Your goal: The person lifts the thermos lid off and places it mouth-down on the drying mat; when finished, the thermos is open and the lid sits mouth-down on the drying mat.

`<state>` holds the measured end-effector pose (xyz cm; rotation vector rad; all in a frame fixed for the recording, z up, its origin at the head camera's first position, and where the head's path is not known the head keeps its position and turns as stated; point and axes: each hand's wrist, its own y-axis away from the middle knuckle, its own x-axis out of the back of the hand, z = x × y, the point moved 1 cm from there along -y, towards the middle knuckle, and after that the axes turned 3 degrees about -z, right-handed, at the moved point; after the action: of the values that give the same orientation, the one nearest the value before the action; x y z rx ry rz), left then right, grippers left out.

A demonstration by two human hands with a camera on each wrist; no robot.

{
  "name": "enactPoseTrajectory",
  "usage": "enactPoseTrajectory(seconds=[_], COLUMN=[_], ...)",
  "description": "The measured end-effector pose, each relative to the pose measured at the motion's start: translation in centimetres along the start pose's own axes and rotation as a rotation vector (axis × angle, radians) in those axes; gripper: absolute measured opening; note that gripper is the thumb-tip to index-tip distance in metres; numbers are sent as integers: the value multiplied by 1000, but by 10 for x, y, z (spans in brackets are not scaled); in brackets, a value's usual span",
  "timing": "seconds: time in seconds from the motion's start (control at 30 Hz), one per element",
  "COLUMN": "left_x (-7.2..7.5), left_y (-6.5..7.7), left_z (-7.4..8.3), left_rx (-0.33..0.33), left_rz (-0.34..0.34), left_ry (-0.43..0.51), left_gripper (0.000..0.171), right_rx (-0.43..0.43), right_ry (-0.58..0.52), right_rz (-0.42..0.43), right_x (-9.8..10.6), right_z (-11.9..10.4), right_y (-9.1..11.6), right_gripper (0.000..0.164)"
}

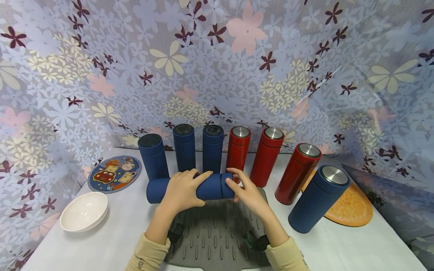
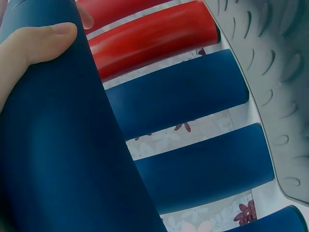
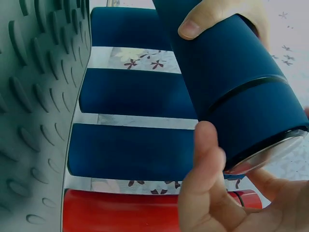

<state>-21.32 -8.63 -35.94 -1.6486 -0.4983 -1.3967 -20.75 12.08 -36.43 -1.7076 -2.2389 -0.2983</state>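
Observation:
A blue thermos (image 1: pixel 210 187) with a silver-topped lid lies sideways in the air over the grey ridged mat (image 1: pixel 217 229). My left hand (image 1: pixel 184 190) grips its body around the middle; the thumb shows across it in the left wrist view. At the lid end, my right hand (image 1: pixel 245 190) holds the lid, fingers and thumb curved around its rim. In the right wrist view the lid's shiny top (image 3: pixel 270 152) faces the palm. Behind the held thermos stand three upright blue thermoses, one a dark-topped blue thermos (image 1: pixel 152 154).
Three red thermoses stand right of the blue row, one a red thermos (image 1: pixel 296 175). Another blue thermos (image 1: pixel 317 201) stands in front of an orange round mat (image 1: pixel 352 207). A white bowl (image 1: pixel 84 212) and a cartoon-printed mat (image 1: pixel 115 174) lie at left. A flowered cloth (image 1: pixel 217 75) hangs behind.

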Motion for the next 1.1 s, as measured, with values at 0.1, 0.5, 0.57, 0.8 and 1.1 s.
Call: enactPoseTrajectory(seconds=[0.1, 0.5, 0.57, 0.8, 1.1], left_x=[-1, -3, -3, -2, -3], left_y=[0, -1, -1, 1, 1], left_z=[1, 1, 0, -1, -3], left_rx=[-9, 0, -1, -13, -25], left_rz=[6, -11, -14, -8, -1], left_ry=[-8, 44, 44, 36, 35], left_gripper=[83, 82, 82, 81, 81], right_rx=[-10, 27, 31, 80, 169], right_ry=[12, -49, -62, -128, -127], right_rz=[-5, -31, -35, -64, -99], right_x=[-1, 2, 1, 1, 2], right_z=[3, 9, 8, 12, 23], right_y=[-1, -4, -4, -4, -8], right_gripper=[45, 42, 41, 41, 44])
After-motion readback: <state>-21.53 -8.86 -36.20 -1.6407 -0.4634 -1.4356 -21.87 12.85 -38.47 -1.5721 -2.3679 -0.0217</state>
